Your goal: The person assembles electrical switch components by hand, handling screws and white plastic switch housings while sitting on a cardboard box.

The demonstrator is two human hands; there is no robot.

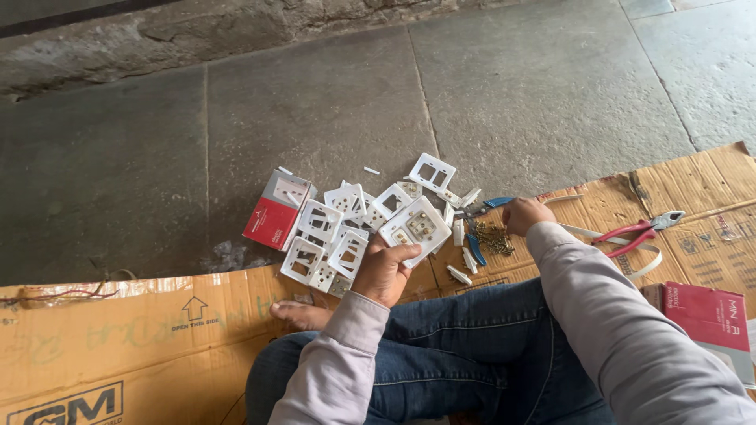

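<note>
While the left hand [383, 267] grips a white socket plate [416, 226] above flattened cardboard [157, 330], the right hand [523, 214] closes over small brass screws [494, 238] near red-handled pliers [639, 230].

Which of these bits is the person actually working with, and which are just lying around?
In use:
- white socket plate, held in the left hand
- pile of small brass screws, by the right hand
- blue-handled tool, at the right hand

Lying about:
- heap of white frames
- red and white box
- red-handled pliers
- cardboard sheet
</note>
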